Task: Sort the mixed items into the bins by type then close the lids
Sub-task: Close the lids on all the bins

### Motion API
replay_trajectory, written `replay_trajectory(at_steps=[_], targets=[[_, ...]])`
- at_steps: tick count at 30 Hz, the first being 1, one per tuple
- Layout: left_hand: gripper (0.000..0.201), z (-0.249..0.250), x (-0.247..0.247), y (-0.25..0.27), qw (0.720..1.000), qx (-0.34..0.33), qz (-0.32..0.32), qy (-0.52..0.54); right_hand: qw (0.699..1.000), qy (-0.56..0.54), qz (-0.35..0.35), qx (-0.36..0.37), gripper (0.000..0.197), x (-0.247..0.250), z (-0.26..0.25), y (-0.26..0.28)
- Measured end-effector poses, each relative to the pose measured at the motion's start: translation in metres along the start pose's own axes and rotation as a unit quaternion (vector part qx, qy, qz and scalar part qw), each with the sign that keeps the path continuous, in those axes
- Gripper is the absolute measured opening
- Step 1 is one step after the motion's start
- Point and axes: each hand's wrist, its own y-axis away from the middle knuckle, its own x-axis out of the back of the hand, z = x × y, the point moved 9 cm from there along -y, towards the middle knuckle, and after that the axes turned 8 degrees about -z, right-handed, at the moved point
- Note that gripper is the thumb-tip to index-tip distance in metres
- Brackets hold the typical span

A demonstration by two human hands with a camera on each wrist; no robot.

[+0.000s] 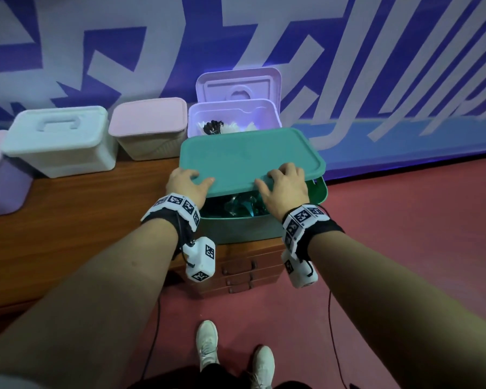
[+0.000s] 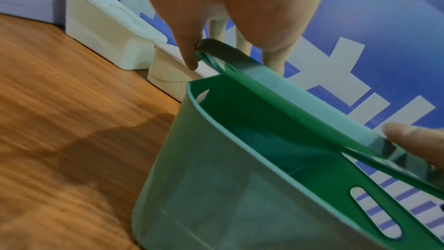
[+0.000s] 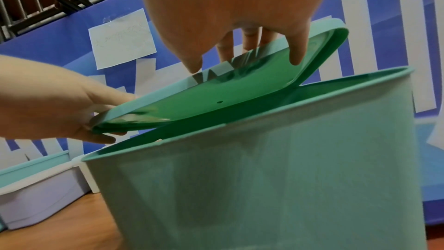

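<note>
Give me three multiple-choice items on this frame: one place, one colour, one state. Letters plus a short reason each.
1. Where is the open lilac bin?
A. behind the green bin
B. on the floor
C. left of the white bin

2. What colour is the lid held by both hands?
A. pink
B. green
C. white

3. How does that lid sit on the green bin?
A. fully seated
B. leaning on the wall
C. tilted, near edge raised

Answers:
1 A, it stands just past the green bin, by the wall.
2 B, the left hand and right hand grip a green lid.
3 C, a gap shows the contents below the near edge.
</note>
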Motion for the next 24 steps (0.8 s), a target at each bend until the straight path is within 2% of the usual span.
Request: replay_trajectory(at_steps=[7, 12, 18, 24], targets=[[0.053, -0.001, -0.013, 0.019, 1.000, 0.020, 0.004, 0.001, 1.000, 0.007, -0.029, 0.003, 0.049, -0.008, 0.014, 0.021], [0.062, 0.002, -0.021, 0.019, 0.998, 0.041, -0.015, -0.053, 0.999, 0.042, -0.022, -0.018, 0.049, -0.002, 0.029, 0.020], [0.070, 0.003, -0.023, 0.001, 0.995, 0.073, -0.022, -0.063, 0.991, 0.026, 0.009, -0.128, 0.052, 0.020, 0.067, -0.007], [0.073, -0.003, -0.033, -0.020, 0.992, 0.102, -0.047, -0.053, 0.975, -0.033, -0.075, -0.206, 0.064, 0.007, 0.095, -0.042]])
